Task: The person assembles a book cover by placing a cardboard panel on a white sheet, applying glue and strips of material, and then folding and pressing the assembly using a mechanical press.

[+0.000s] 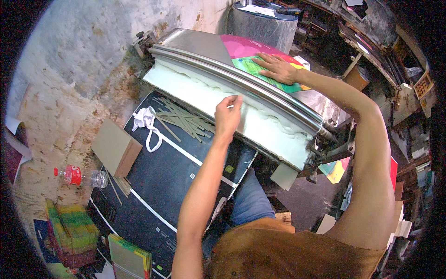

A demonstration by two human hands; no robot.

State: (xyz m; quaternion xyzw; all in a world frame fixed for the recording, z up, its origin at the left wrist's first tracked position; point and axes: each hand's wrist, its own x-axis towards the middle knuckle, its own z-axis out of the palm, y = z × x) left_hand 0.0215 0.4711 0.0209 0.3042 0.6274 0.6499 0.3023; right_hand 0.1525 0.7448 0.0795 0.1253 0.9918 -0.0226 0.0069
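Observation:
A metal roller [241, 79] runs across a gluing machine, with a long trough of white glue [195, 95] along its near side. My right hand [280, 69] lies flat with its fingers spread on colorful printed sheets [246, 67] behind the roller. My left hand [226, 116] hovers above the near edge of the glue trough. Its fingers are pinched together, and whether they hold something small I cannot make out. Left of the sheets, a bare grey metal plate [195, 46] slopes behind the roller.
Left of my arm, a dark table [162, 172] carries board strips [186, 118], a white cloth [145, 118] and a stack of grey boards [116, 146]. A plastic bottle [81, 176] lies beside it. Printed stacks [72, 232] sit at lower left. A wrapped drum [262, 25] stands behind.

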